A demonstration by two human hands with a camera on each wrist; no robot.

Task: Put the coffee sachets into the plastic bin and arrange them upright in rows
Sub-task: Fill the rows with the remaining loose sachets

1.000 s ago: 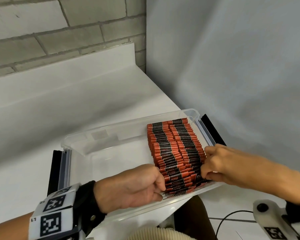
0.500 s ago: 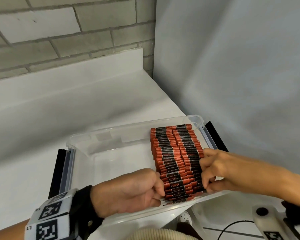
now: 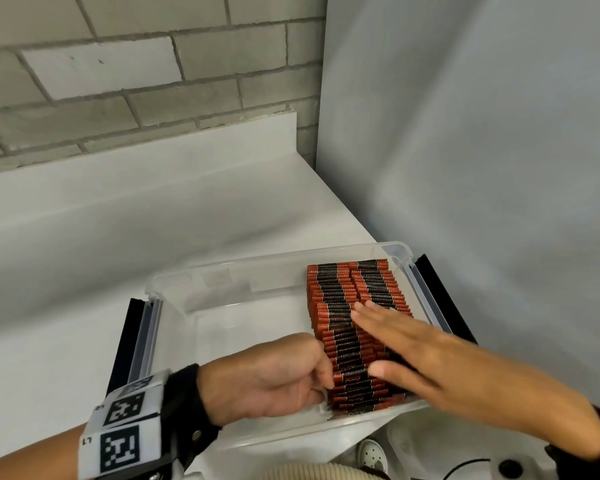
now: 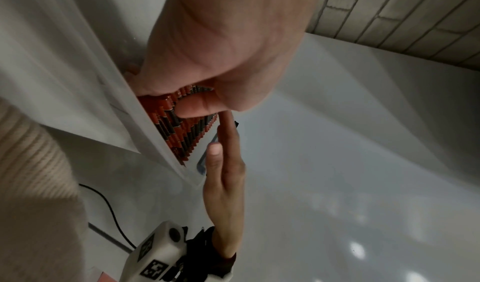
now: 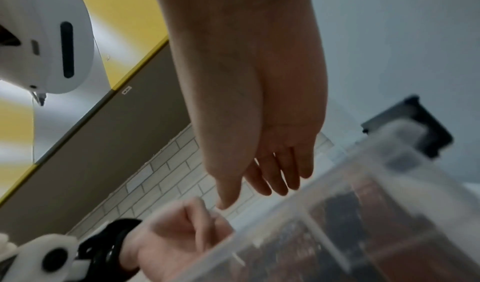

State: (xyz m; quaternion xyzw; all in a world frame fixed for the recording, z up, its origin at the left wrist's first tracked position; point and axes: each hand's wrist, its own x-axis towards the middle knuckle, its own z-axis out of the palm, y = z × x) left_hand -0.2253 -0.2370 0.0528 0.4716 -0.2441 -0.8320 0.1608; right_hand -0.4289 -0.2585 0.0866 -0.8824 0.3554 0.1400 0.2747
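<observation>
The clear plastic bin [image 3: 174, 282] sits on the white bench [image 3: 84, 237], near its front right corner, with the pale brick wall [image 3: 136, 81] behind the bench and a smooth grey wall [image 3: 482, 150] to the right; two rows of red-and-black coffee sachets [image 3: 340, 306] stand side by side in the bin's right part, running from its far wall to its near wall. The left hand [image 3: 271, 379] lies inside the bin at the near left end of the rows, its fingers [image 4: 193, 106] touching the sachets; the right hand [image 3: 416, 351] lies flat over the right row.
</observation>
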